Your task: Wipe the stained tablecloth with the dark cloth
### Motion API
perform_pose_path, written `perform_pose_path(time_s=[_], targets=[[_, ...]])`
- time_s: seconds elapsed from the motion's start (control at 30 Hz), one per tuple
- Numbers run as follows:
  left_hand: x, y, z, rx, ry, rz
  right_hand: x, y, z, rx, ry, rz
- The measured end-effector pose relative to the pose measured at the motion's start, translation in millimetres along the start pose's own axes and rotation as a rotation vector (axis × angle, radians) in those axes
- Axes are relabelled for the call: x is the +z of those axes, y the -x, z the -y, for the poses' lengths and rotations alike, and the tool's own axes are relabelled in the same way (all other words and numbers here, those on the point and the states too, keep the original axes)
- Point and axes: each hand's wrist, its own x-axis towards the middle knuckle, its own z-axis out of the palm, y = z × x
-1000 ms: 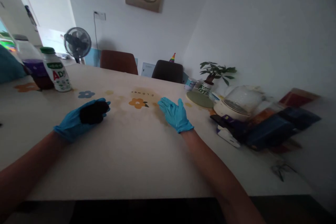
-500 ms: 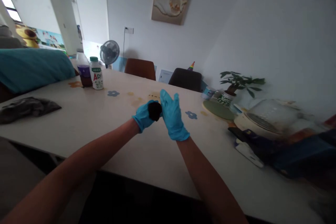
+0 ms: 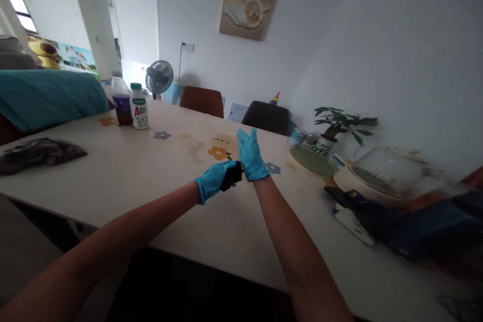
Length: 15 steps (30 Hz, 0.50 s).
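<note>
Left hand [image 3: 213, 181] gripping a black item [image 3: 231, 176] right by the heel of the right hand [image 3: 249, 156] (contact unclear), which is spread with fingers extended, both blue-gloved over the white table [image 3: 169, 156], 2 bottles [image 3: 139, 110] and crumpled dark cloth [image 3: 41, 155] left, potted plant [image 3: 324, 146] right.

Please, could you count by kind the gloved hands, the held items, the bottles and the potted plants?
Gloved hands: 2 (left hand, right hand)
Held items: 1 (black item)
Bottles: 2 (white bottle, purple-labelled bottle)
Potted plants: 1 (leafy plant)
Total: 6
</note>
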Motion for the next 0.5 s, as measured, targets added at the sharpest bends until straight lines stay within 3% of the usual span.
perform_pose_path(time_s=[0.1, 0.3, 0.4, 0.5], targets=[[-9.3, 5, -8, -0.093, -0.027, 0.016, -24, 3, 23, 0.038, -0.097, -0.005], [-30.0, 3, -29, -0.097, -0.037, -0.143, -42, 35, 49, 0.015, -0.246, 0.047], [-30.7, 5, -40, -0.098, -0.063, -0.169, -45, 44, 55, 0.019, -0.312, 0.041], [-22.2, 5, -47, -0.104, -0.072, -0.185, -62, 48, 57, 0.03, -0.339, 0.013]])
